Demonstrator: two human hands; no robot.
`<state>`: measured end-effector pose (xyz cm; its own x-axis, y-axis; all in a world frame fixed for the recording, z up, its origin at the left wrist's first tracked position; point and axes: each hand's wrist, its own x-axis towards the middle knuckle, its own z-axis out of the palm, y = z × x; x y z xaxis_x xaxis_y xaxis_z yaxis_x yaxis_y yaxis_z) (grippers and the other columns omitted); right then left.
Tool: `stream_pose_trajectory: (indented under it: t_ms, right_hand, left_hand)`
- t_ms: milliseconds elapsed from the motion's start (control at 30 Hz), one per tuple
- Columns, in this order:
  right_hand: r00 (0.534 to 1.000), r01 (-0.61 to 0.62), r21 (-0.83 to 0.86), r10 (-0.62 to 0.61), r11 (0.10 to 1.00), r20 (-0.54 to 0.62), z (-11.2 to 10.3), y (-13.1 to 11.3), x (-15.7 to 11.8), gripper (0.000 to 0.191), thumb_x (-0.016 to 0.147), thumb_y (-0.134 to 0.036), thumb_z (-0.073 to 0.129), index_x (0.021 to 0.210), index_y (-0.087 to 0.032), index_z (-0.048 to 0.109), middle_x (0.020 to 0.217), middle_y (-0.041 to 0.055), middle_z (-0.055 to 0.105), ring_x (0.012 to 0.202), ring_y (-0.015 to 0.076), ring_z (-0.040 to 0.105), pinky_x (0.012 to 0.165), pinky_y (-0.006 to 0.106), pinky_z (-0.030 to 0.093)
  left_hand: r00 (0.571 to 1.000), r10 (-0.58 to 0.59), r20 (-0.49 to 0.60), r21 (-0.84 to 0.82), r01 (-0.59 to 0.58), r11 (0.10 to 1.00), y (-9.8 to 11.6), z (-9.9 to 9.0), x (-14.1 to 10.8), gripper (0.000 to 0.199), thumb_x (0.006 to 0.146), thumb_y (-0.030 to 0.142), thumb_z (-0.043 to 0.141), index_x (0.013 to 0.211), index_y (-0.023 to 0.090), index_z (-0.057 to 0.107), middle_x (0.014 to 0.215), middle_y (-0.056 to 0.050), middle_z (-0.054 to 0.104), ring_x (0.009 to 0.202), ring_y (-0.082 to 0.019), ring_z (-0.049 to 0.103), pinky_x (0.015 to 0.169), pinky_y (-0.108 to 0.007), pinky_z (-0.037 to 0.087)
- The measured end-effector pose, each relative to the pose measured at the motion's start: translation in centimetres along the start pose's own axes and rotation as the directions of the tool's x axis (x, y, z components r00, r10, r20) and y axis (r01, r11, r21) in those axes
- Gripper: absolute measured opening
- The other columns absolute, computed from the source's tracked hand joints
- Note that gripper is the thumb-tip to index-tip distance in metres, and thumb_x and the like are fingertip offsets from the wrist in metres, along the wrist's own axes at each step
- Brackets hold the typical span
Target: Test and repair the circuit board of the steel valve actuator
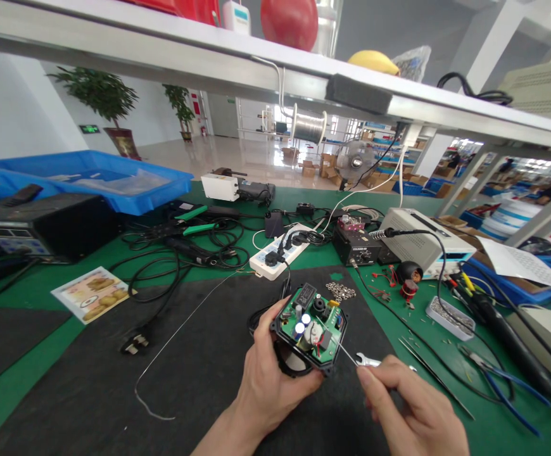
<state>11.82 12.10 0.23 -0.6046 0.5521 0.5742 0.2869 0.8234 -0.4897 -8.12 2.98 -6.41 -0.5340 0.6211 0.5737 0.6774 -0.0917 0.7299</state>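
My left hand (268,373) is closed around a black housing with an open top, tilted towards me. Inside it sits a green circuit board (331,349) with capacitors, a black relay-like block and a few red wires. My right hand (408,405) pinches a thin metal rod-like tool (348,353); its tip reaches over the board's right side, and I cannot tell whether it touches. Just beyond those fingers is an open-end wrench (365,360), partly hidden by them. Small metal nuts (341,292) lie in a heap behind the housing.
On the right are tweezers (437,379), blue-handled pliers (494,380), a tray of small parts (450,318) and a soldering iron (513,342). Ahead stands a white power strip (280,253). Solder wire (180,329) trails across the black mat (90,392). A shelf (185,41) hangs overhead.
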Motion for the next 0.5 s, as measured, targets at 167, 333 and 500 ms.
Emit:
stream_pose_trajectory:
  t_ms: [167, 333, 500]
  right_hand:
    - [0.988, -0.151, 0.085, 0.151, 0.985, 0.013, 0.7, -0.5, -0.2, 0.03, 0.1, -0.027, 0.061, 0.071, -0.02, 0.065, 0.054, -0.004, 0.061, 0.045, 0.009, 0.062, 0.044, 0.015, 0.047]
    - [0.937, 0.289, -0.116, -0.306, 0.95, -0.17, 0.8, -0.5, 1.0, 0.01, 0.089, -0.007, 0.068, 0.093, -0.016, 0.068, 0.069, 0.0019, 0.07, 0.057, 0.0131, 0.067, 0.056, 0.022, 0.054]
    - [0.935, 0.294, -0.136, -0.314, 0.946, -0.165, 0.2, -0.9, 1.2, 0.013, 0.089, -0.006, 0.066, 0.093, -0.018, 0.068, 0.067, 0.002, 0.069, 0.053, 0.0135, 0.065, 0.053, 0.025, 0.052]
  left_hand:
    - [1.0, -0.007, -0.005, -0.035, 0.006, 0.999, -0.1, 0.1, -0.1, 0.104, 0.069, 0.026, 0.085, 0.154, 0.022, 0.025, 0.143, -0.015, 0.055, 0.122, -0.03, 0.066, 0.102, -0.043, 0.057]
    - [0.998, -0.056, -0.009, -0.089, 0.055, 0.995, -0.4, 0.1, -0.2, 0.1, 0.07, 0.027, 0.085, 0.153, 0.022, 0.028, 0.143, -0.015, 0.054, 0.122, -0.029, 0.065, 0.102, -0.042, 0.058]
    - [0.99, -0.144, -0.004, -0.164, 0.142, 0.976, -0.7, 0.1, -0.1, 0.095, 0.074, 0.029, 0.084, 0.151, 0.022, 0.029, 0.14, -0.015, 0.058, 0.122, -0.029, 0.066, 0.1, -0.04, 0.059]
